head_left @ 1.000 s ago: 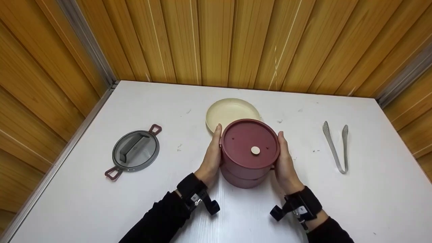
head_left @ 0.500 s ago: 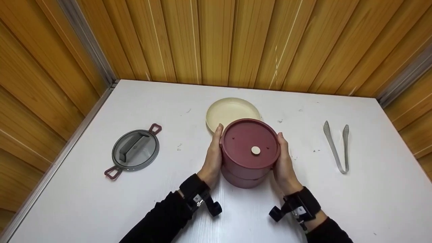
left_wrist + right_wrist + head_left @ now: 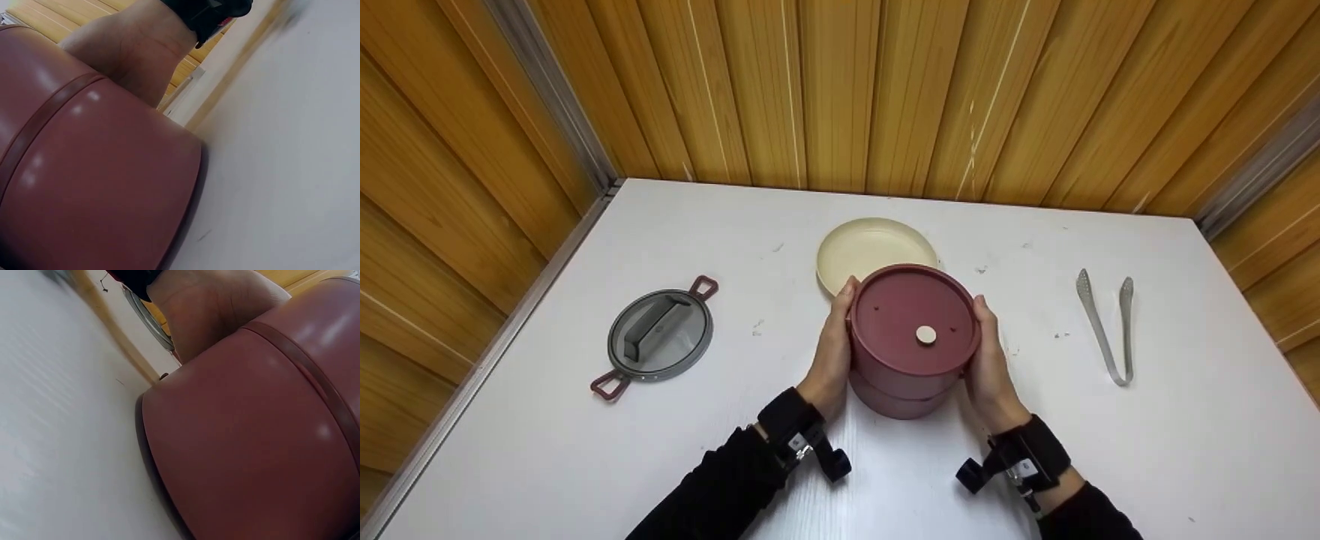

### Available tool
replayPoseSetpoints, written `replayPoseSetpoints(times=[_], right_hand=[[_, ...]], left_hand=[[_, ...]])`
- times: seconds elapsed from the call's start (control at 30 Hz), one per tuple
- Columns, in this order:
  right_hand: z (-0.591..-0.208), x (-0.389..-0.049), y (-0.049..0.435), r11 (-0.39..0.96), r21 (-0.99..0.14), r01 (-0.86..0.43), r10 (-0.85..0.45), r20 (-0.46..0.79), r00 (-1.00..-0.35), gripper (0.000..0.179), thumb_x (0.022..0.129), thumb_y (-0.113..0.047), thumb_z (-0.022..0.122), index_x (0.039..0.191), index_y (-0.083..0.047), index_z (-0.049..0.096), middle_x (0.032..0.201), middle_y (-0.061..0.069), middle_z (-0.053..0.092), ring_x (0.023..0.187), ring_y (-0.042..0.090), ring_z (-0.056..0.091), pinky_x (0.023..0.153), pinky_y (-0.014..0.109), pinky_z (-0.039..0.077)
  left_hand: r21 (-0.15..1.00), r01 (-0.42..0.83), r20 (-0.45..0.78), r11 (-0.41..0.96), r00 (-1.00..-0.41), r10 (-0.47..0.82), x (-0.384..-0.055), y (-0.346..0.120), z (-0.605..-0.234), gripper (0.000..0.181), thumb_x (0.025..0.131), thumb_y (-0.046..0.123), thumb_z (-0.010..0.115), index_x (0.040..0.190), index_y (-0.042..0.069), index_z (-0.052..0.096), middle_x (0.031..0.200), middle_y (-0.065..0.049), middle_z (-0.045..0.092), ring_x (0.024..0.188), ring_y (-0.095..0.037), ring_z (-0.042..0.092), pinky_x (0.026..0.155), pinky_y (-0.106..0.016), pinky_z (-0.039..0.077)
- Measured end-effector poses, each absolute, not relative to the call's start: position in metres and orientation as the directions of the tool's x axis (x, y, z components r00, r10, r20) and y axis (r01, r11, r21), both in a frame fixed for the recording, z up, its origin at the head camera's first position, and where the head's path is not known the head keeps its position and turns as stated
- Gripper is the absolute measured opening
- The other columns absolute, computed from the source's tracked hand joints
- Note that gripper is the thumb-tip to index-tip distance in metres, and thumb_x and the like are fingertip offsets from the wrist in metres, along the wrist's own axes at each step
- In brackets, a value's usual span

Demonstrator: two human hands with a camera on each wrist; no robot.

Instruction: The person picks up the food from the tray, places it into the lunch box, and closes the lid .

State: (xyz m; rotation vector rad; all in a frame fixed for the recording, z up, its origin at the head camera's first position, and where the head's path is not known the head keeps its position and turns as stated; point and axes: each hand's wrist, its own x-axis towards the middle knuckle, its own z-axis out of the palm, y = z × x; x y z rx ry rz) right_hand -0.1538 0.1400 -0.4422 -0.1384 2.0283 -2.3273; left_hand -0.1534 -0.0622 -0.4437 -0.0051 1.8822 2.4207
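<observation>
A dark red pot (image 3: 911,322) with a flat top and a small cream knob (image 3: 926,335) is between both hands in the head view. My left hand (image 3: 831,356) holds its left side, and my right hand (image 3: 992,367) holds the right side. Most of the fingers are hidden by the pot. Both wrist views show its smooth wall (image 3: 107,169) with a seam band around it. The base is down at the white table, with a dark shadow along its edge. In the right wrist view, the right palm (image 3: 211,312) lies against the wall (image 3: 247,433).
Behind the pot, partly covered by it, lies a cream plate (image 3: 870,247). A grey see-through lid (image 3: 679,341) with dark red loop handles lies at the left. Metal tongs (image 3: 1116,345) rest at the right. Wood-patterned panels (image 3: 840,97) border the white table (image 3: 720,450).
The pot stays in the same place. My right fingers have shifted very slightly along its side; the plate, lid and tongs have not moved.
</observation>
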Motion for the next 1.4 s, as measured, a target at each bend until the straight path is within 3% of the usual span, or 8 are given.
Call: replayPoseSetpoints(times=[0.1,0.23,0.47,0.6,1.0,1.33,1.4], right_hand=[[-0.442,-0.154,0.139,-0.135,-0.991,-0.023,-0.101,0.037,-0.994,0.071,0.114,-0.065,0.022,0.154,-0.018,0.059,0.149,-0.002,0.06,0.15,0.014,0.044,0.13,0.037,0.024],[-0.442,-0.154,0.139,-0.126,-0.992,-0.031,-0.107,0.045,-0.993,0.071,0.115,-0.063,0.022,0.155,-0.017,0.058,0.151,-0.002,0.059,0.152,0.013,0.043,0.131,0.038,0.023],[-0.443,-0.153,0.14,-0.108,-0.992,-0.059,-0.1,0.069,-0.993,0.071,0.116,-0.06,0.02,0.154,-0.015,0.059,0.146,0.0,0.061,0.147,0.017,0.047,0.127,0.037,0.028],[-0.443,-0.151,0.139,-0.104,-0.993,-0.053,-0.095,0.063,-0.993,0.071,0.116,-0.06,0.019,0.155,-0.015,0.058,0.148,0.001,0.06,0.147,0.016,0.047,0.128,0.037,0.027],[-0.444,-0.153,0.137,-0.095,-0.995,-0.043,-0.095,0.053,-0.994,0.071,0.116,-0.059,0.017,0.154,-0.016,0.058,0.146,0.0,0.061,0.143,0.018,0.051,0.124,0.035,0.031],[-0.438,-0.154,0.145,-0.063,-0.998,-0.024,-0.151,0.034,-0.988,0.073,0.116,-0.062,0.02,0.152,-0.015,0.062,0.137,0.002,0.068,0.131,0.017,0.062,0.114,0.033,0.043],[-0.435,-0.156,0.15,-0.034,-0.999,-0.027,-0.175,0.033,-0.984,0.079,0.116,-0.065,0.016,0.153,-0.011,0.061,0.137,0.002,0.069,0.134,0.012,0.061,0.119,0.035,0.039]], left_hand=[[0.967,-0.051,-0.036,-0.249,-0.997,0.065,-0.154,-0.063,-0.444,0.077,0.11,0.068,0.033,0.171,0.022,0.044,0.182,0.006,0.033,0.173,-0.01,0.014,0.143,-0.046,0.003],[0.97,-0.062,-0.048,-0.235,-0.997,0.061,-0.154,-0.064,-0.444,0.083,0.11,0.066,0.034,0.177,0.017,0.028,0.186,0.004,0.022,0.174,-0.012,0.008,0.143,-0.044,0.003],[0.971,-0.054,-0.03,-0.235,-0.994,0.104,-0.155,-0.069,-0.444,0.066,0.111,0.061,0.031,0.165,0.03,0.052,0.175,0.009,0.045,0.169,-0.011,0.026,0.142,-0.044,0.011],[0.967,-0.054,-0.026,-0.248,-0.993,0.114,-0.155,-0.072,-0.445,0.062,0.112,0.06,0.031,0.157,0.029,0.06,0.165,0.007,0.054,0.163,-0.011,0.034,0.141,-0.044,0.013],[0.97,-0.039,-0.01,-0.242,-0.993,0.121,-0.156,-0.072,-0.446,0.066,0.112,0.061,0.03,0.165,0.028,0.051,0.175,0.009,0.043,0.17,-0.011,0.024,0.142,-0.045,0.01],[0.974,-0.098,-0.066,-0.202,-0.985,0.157,-0.157,-0.083,-0.441,0.061,0.112,0.061,0.036,0.161,0.031,0.057,0.168,0.008,0.052,0.163,-0.012,0.035,0.139,-0.047,0.016],[0.982,-0.084,-0.062,-0.166,-0.989,0.137,-0.16,-0.087,-0.439,0.06,0.113,0.056,0.039,0.162,0.024,0.055,0.164,0.0,0.056,0.158,-0.019,0.042,0.136,-0.05,0.023]])
